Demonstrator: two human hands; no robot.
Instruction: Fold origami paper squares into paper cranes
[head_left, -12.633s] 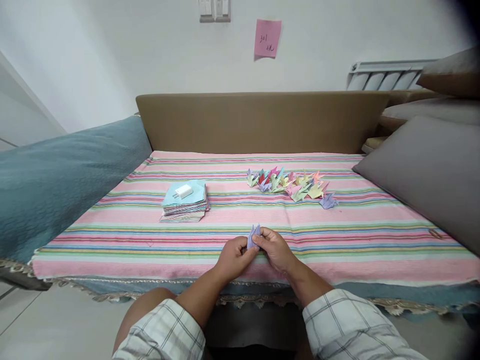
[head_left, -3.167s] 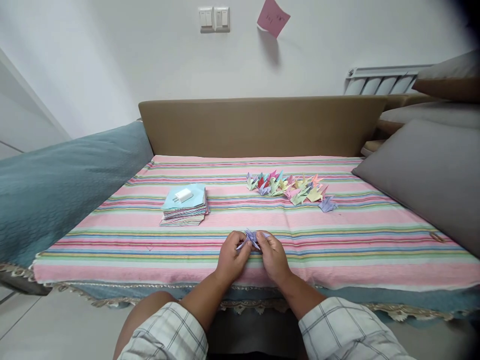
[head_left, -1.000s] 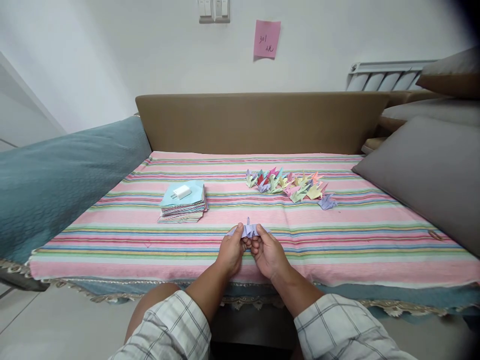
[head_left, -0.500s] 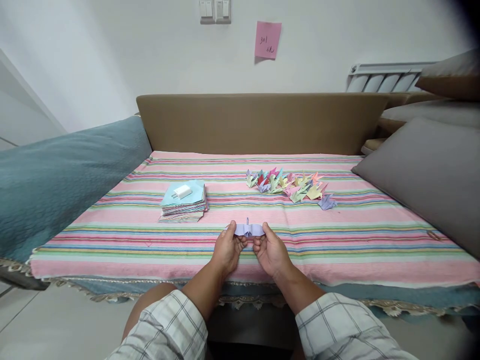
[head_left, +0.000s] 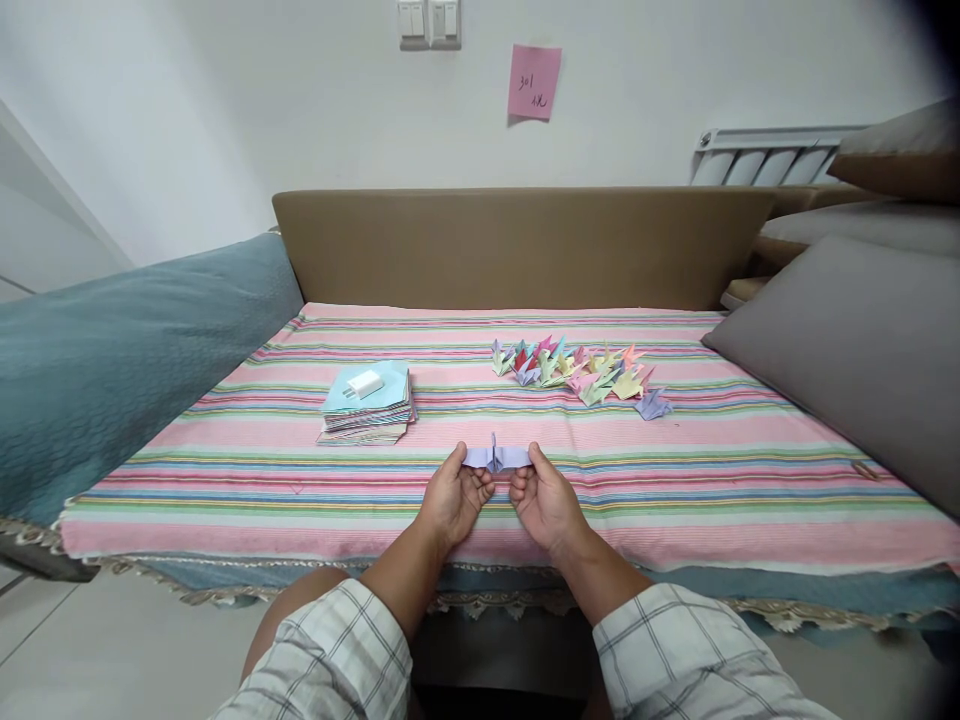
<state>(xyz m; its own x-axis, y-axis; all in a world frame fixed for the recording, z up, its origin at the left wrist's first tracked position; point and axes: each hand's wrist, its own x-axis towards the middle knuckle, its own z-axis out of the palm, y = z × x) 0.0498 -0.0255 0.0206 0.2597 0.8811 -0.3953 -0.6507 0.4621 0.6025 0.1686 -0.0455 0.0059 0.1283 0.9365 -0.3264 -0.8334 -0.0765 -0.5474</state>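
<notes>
A lavender paper crane is stretched between my two hands, its wings spread to either side and a thin point sticking up in the middle. My left hand pinches the left wing between thumb and fingers. The right wing is pinched the same way by my right hand. Beyond my hands to the right lies a group of folded paper cranes in several colours. Farther left, a stack of square paper carries a white plug adapter on top.
A striped pink cloth covers the seat. Its brown backrest rises behind, a blue-covered armrest is at left, and grey cushions pile up at right. A pink note sticks to the wall.
My hands have drawn slightly apart, and the crane's wings extend a little wider and straighter between them. The other cranes and the paper stack stay in place.
</notes>
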